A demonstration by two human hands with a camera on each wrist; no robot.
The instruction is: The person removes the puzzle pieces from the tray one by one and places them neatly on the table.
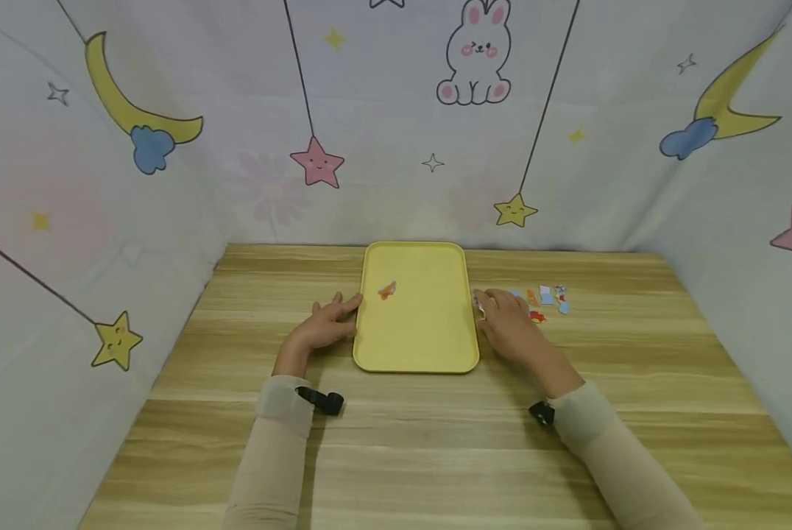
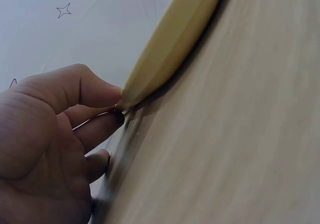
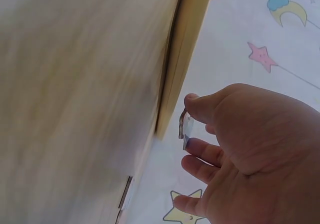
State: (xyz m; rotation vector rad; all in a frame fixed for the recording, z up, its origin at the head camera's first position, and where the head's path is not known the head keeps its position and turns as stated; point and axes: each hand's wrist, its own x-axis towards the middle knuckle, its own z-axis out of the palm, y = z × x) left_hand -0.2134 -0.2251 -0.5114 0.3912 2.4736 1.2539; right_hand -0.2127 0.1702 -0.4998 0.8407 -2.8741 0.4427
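Observation:
A yellow tray (image 1: 417, 324) lies flat on the table between both hands. A small orange and blue puzzle piece (image 1: 387, 291) rests on its upper left area. My left hand (image 1: 324, 324) touches the tray's left rim with fingertips and thumb. In the left wrist view that hand (image 2: 55, 124) has its fingers extended against the rim. My right hand (image 1: 510, 324) is just beside the tray's right edge. Between thumb and fingers it pinches a small flat puzzle piece (image 3: 185, 126), seen nearly edge-on in the right wrist view.
Several small puzzle pieces (image 1: 547, 296) in blue, orange and red lie on the table to the right, partly hidden behind my right hand. The wooden table (image 1: 409, 449) ends at the back against a white curtain (image 1: 396, 199) printed with stars, moons and a rabbit.

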